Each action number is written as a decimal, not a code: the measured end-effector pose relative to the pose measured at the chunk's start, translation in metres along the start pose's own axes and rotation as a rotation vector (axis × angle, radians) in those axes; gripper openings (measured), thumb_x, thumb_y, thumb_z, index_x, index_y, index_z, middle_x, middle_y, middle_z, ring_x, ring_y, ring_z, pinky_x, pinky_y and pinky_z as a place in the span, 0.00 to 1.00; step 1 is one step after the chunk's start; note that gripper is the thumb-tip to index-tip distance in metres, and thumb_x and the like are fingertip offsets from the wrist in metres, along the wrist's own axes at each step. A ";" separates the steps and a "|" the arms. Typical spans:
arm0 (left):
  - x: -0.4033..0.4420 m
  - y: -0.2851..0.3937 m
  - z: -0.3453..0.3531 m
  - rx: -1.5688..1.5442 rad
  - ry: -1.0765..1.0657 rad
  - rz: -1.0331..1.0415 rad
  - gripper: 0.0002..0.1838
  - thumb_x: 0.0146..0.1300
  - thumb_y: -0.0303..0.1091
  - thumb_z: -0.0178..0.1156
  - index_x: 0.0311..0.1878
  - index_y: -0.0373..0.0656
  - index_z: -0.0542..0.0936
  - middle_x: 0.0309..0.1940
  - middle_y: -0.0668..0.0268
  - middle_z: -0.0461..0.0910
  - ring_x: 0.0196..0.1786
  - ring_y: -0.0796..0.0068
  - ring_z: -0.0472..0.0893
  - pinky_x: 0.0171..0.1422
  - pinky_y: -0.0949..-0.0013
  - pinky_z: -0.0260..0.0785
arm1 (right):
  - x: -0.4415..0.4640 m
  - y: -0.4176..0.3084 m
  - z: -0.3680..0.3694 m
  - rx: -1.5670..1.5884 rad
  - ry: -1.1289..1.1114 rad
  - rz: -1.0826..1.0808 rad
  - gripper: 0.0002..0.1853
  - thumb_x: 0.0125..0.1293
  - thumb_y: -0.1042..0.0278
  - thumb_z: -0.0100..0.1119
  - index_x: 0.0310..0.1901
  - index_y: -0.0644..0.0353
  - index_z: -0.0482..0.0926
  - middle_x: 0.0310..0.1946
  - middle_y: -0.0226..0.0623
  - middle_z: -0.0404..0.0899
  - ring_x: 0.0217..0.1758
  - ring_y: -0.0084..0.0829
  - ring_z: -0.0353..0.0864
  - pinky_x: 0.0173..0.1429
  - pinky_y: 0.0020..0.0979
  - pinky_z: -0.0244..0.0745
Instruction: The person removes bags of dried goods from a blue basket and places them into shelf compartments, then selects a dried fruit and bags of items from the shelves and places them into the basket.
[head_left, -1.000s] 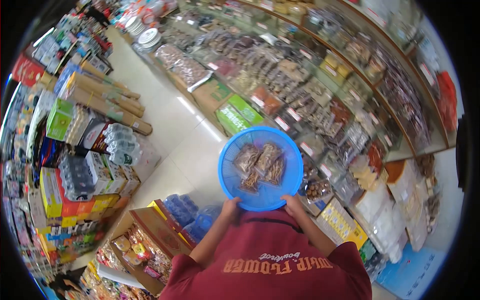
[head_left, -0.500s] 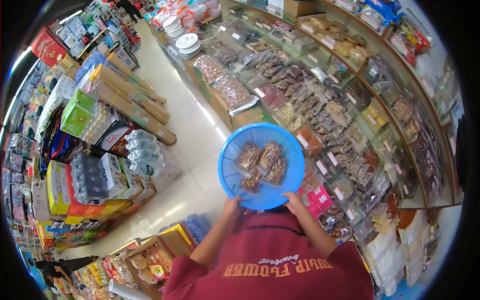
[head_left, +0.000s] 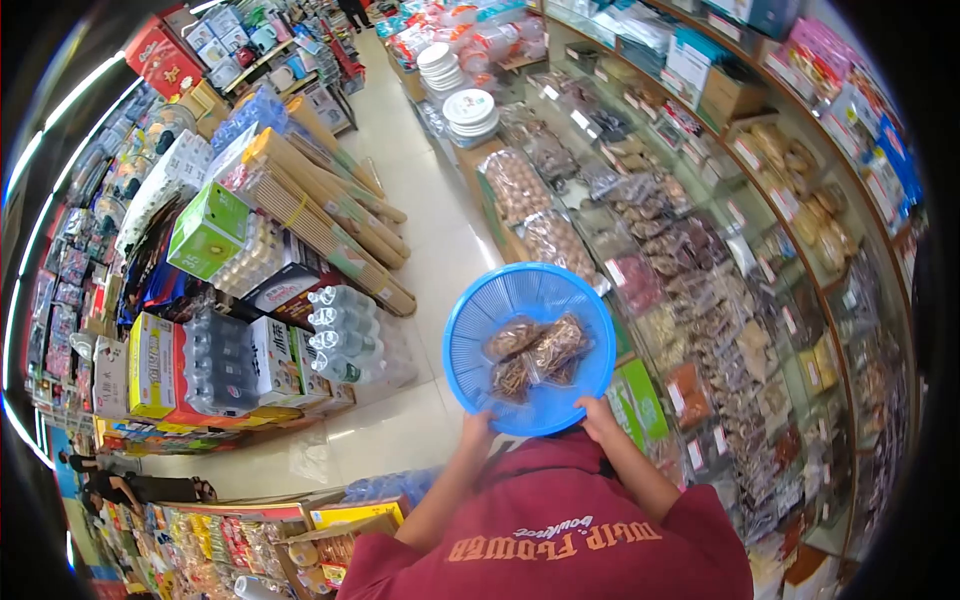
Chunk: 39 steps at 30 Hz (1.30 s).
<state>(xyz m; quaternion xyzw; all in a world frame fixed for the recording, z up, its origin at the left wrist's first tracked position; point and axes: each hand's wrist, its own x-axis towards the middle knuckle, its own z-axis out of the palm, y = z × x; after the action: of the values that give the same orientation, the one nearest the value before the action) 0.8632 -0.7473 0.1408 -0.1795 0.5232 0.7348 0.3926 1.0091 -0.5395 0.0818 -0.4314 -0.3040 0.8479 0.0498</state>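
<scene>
A round blue plastic basket (head_left: 462,365) is held out in front of my maroon shirt. Several clear bags of dried brown goods (head_left: 560,345) lie inside it, bunched near its middle. My left hand (head_left: 478,430) grips the near rim on the left, and my right hand (head_left: 600,418) grips the same rim on the right. The fingers are partly hidden by the rim.
Glass-sided compartments of bagged dried goods (head_left: 700,290) run along the right. Stacked white plates (head_left: 470,112) stand at the aisle's far side. Rolled mats (head_left: 330,215), bottle packs (head_left: 345,335) and boxes fill the left. A person in dark clothes (head_left: 115,488) is at the lower left.
The view has swung left, so the shelves and aisle have shifted right. The bags in the basket have slid and bunched together. Both hands still hold the rim.
</scene>
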 end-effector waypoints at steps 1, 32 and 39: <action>0.014 0.006 -0.009 0.035 -0.036 0.062 0.34 0.48 0.14 0.46 0.64 0.37 0.62 0.52 0.55 0.73 0.52 0.56 0.77 0.51 0.55 0.76 | 0.010 0.002 0.009 0.039 -0.036 -0.084 0.25 0.51 0.85 0.53 0.55 0.62 0.70 0.45 0.40 0.76 0.49 0.41 0.78 0.48 0.44 0.79; 0.311 0.363 -0.089 0.044 -0.025 0.045 0.25 0.48 0.15 0.49 0.54 0.32 0.69 0.44 0.56 0.76 0.42 0.61 0.80 0.47 0.60 0.76 | 0.275 -0.122 0.385 -0.117 -0.083 -0.004 0.23 0.55 0.78 0.52 0.55 0.60 0.66 0.42 0.44 0.76 0.38 0.44 0.82 0.31 0.46 0.84; 0.343 0.382 -0.088 -0.100 0.037 0.155 0.24 0.50 0.16 0.49 0.54 0.33 0.69 0.42 0.56 0.76 0.43 0.59 0.80 0.42 0.55 0.79 | 0.307 -0.139 0.424 -0.202 -0.016 -0.017 0.26 0.53 0.78 0.51 0.57 0.61 0.64 0.43 0.45 0.75 0.40 0.46 0.82 0.33 0.50 0.85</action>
<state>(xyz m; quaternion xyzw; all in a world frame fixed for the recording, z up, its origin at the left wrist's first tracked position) 0.3432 -0.7495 0.1152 -0.1714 0.5052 0.7848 0.3155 0.4698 -0.5213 0.1320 -0.4248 -0.3920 0.8159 0.0109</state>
